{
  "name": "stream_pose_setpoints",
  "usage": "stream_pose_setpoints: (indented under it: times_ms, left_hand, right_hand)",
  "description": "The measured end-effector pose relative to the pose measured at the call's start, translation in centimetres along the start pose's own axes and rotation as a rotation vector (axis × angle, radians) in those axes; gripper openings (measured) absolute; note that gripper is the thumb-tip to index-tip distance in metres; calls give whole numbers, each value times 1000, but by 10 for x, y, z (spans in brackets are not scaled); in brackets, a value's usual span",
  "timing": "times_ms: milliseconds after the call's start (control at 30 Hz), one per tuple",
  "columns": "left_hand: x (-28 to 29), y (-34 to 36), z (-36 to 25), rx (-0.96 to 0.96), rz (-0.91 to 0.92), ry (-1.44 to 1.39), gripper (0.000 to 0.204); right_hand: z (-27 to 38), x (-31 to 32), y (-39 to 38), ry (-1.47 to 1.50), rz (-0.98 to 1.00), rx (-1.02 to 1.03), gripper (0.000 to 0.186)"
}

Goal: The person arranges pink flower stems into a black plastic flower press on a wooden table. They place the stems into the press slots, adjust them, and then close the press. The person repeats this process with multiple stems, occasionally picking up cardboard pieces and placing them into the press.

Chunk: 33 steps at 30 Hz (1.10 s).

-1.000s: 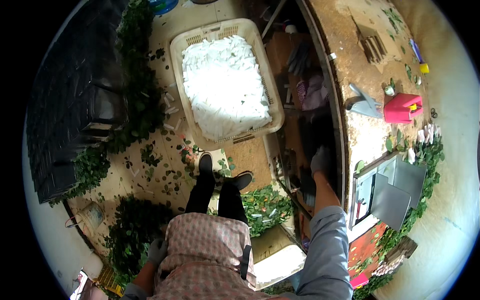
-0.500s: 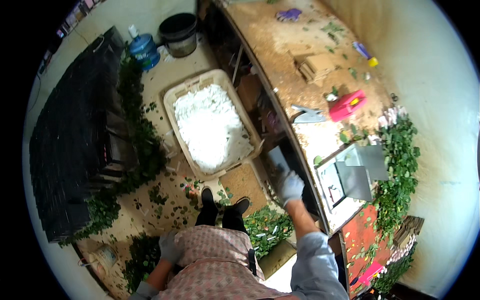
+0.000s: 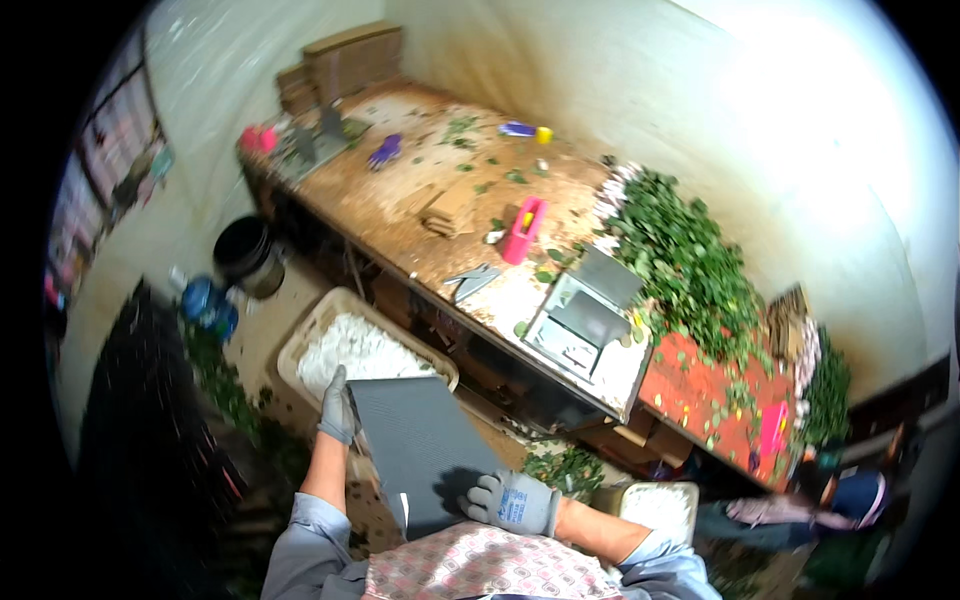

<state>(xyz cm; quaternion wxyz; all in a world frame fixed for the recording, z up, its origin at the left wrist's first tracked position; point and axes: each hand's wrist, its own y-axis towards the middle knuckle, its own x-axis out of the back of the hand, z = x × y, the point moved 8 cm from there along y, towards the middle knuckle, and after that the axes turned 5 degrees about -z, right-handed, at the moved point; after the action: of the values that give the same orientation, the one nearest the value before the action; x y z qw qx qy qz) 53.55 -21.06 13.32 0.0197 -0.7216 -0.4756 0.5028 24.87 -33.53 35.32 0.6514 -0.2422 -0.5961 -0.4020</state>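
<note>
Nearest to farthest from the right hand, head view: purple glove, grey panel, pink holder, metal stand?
1. Grey panel: touching the right hand.
2. Metal stand: ahead, right.
3. Pink holder: beyond, straight ahead.
4. Purple glove: far ahead, left.

A grey left glove (image 3: 338,408) and blue-printed grey right glove (image 3: 518,503) show at the grip, blue-grey sleeves (image 3: 308,542) and pink-patterned apron (image 3: 490,562) behind.

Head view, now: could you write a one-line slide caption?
Gloved left hand and right hand hold a flat dark grey panel beside a leaf-strewn worktable.
</note>
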Motion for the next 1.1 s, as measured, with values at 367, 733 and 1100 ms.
stream_pose_setpoints:
  times_ms: [367, 733, 1100]
  left_hand:
    - [-185, -83, -57, -459, 375, 106, 42]
    - [-155, -115, 8, -211, 409, -132, 47]
    - [-14, -94, 51, -75, 136, 34, 50]
  right_hand:
    - [-77, -9, -122, -243, -824, -1049, 37]
    - [-164, -54, -187, 939, -1392, -1243, 101]
    - [-151, 9, -157, 1307, -1169, -845, 23]
